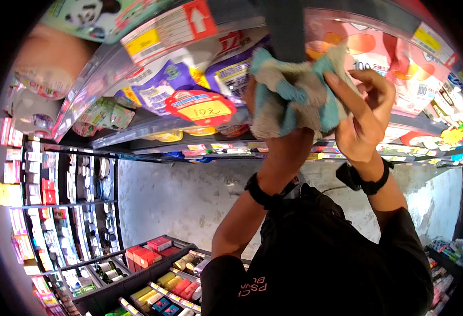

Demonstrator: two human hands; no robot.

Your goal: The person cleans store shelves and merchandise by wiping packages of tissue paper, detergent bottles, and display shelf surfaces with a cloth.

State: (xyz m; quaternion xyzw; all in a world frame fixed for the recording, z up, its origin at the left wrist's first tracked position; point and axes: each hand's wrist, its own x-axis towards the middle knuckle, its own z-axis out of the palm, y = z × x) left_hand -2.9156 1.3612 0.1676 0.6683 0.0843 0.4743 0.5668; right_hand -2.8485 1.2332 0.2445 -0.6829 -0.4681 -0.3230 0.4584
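Observation:
In the head view, a crumpled cloth (298,94) in blue, grey and cream is bunched in front of a dark shelf upright (284,31). My left hand (288,136) is mostly covered by the cloth and is closed around it from below; its fingers are largely hidden. Against the cloth's right edge lies a finger of my right hand (362,114), whose other fingers are bent and spread. Both wrists wear black bands. Purple and white packages (156,85) stand on the shelf left of the cloth, and pink packages (409,75) are on its right.
A red and yellow price sign (200,108) hangs at the shelf edge. Clear shelf rails (97,79) run along the upper left. Behind me is a low display unit (132,280) with boxes and bottles. Stocked shelves (69,205) line the left side, beside a grey floor (168,197).

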